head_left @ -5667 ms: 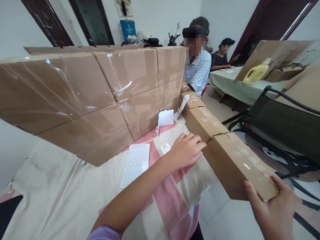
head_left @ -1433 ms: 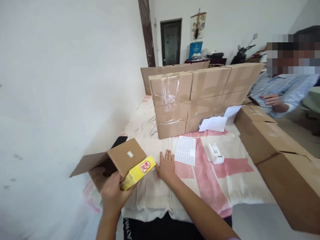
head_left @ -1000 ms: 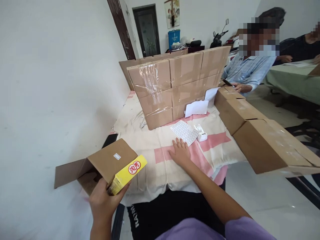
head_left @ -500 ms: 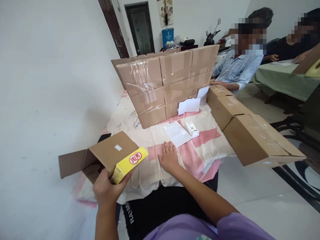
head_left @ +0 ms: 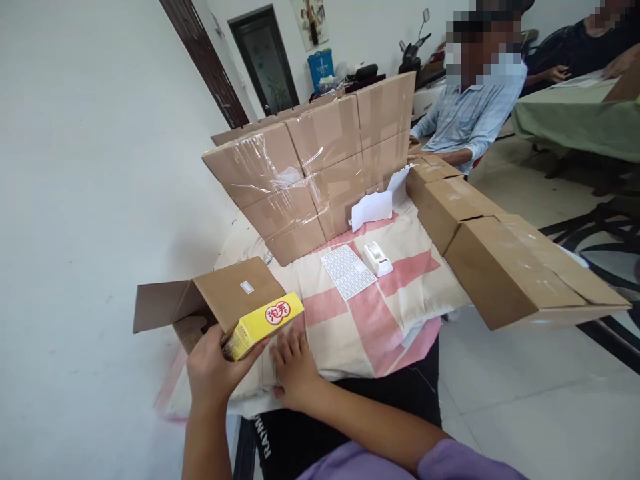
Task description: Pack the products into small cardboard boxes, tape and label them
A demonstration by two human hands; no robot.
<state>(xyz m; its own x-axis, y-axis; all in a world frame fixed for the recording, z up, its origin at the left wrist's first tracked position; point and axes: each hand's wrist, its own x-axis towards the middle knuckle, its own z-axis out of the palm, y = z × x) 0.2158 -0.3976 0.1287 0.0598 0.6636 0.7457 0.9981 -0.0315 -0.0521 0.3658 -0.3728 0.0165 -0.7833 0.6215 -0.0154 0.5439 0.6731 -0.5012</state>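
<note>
My left hand [head_left: 213, 367] is closed round one end of a yellow box [head_left: 267, 320] with red characters on it. Right behind that box stands an open cardboard box [head_left: 245, 277] with a small white label; whether the two touch, I cannot tell. My right hand [head_left: 295, 373] lies on the cloth [head_left: 345, 347] with its fingers apart, just right of the yellow box and holding nothing. Farther off on the cloth are a sheet of labels [head_left: 349, 272] and a white tape dispenser [head_left: 377, 259].
Taped cartons [head_left: 325, 170] form a wall across the back of the table. Crumpled white paper [head_left: 373, 210] leans against them. A row of cardboard boxes [head_left: 520, 260] lines the right side. A person in a light blue shirt [head_left: 480, 110] sits beyond.
My right hand has slid left across the cloth, from near the label sheet to beside the yellow box. My left hand still holds the yellow box. The camera view has shifted slightly.
</note>
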